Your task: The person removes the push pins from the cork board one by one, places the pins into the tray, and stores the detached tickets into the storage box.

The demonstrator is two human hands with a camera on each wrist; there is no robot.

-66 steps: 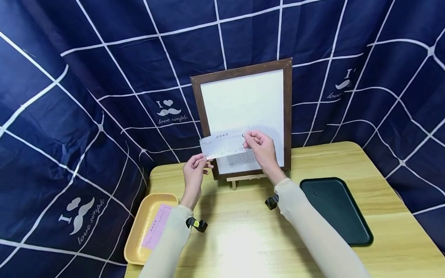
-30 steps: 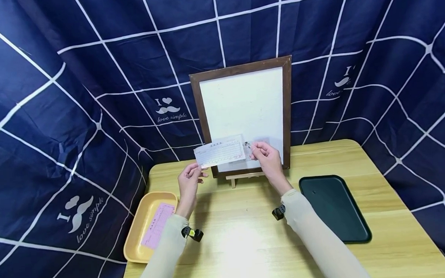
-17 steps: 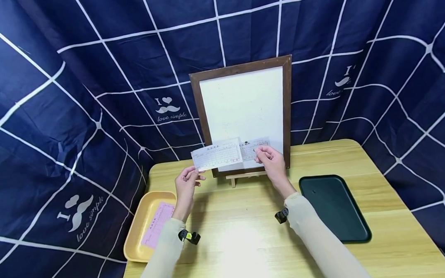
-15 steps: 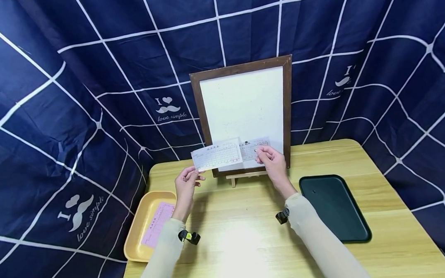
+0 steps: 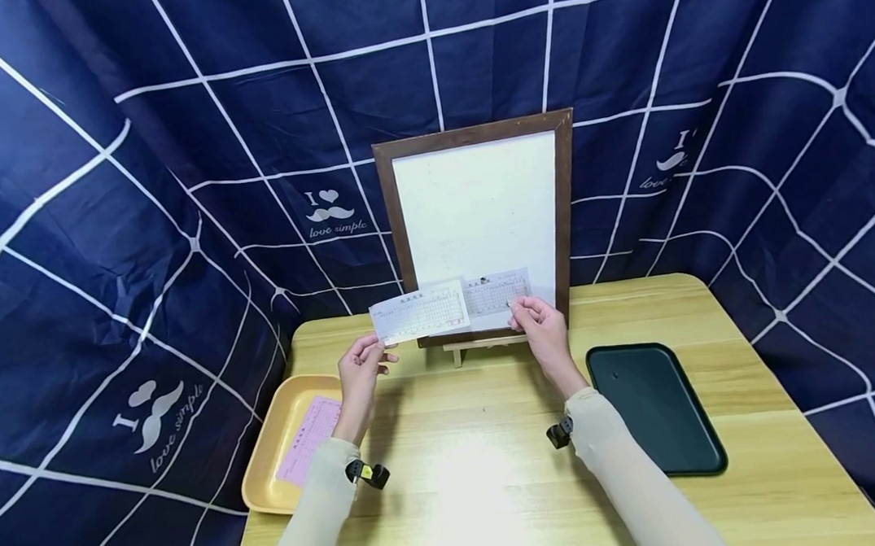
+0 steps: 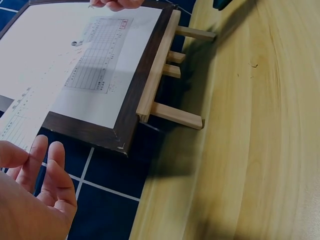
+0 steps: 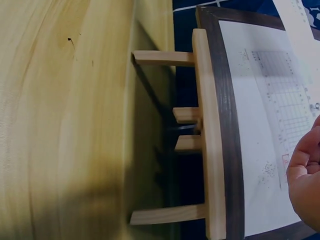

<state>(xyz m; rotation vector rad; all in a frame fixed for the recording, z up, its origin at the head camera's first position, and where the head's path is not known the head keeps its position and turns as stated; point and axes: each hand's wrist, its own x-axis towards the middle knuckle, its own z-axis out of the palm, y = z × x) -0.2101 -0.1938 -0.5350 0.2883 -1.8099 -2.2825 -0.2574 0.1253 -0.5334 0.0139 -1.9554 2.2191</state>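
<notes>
My left hand [image 5: 359, 378] pinches a white printed receipt slip [image 5: 419, 313] by its lower left corner. The slip tilts in front of the lower part of a brown-framed whiteboard [image 5: 478, 198]. On the board, a second printed slip [image 5: 497, 293] lies flat under a dark round magnet [image 5: 483, 280], its left edge overlapped by the held slip. Near that slip's lower right corner, my right hand [image 5: 545, 337] pinches a small shiny round magnet [image 5: 510, 303], mostly hidden by the fingertips. In the right wrist view only part of the right hand [image 7: 306, 175] shows, at the edge.
A small wooden easel [image 6: 160, 65] supports the whiteboard on the wooden table [image 5: 481, 434]. To the left stands a yellow tray [image 5: 259, 468] with a pink slip [image 5: 309, 441] in it. A dark green tray [image 5: 656, 410] lies at the right. Blue checked cloth [image 5: 256, 150] hangs around.
The right hand has come away from the held slip and moved right and down. My left hand has drawn the slip left and down, uncovering the slip on the board.
</notes>
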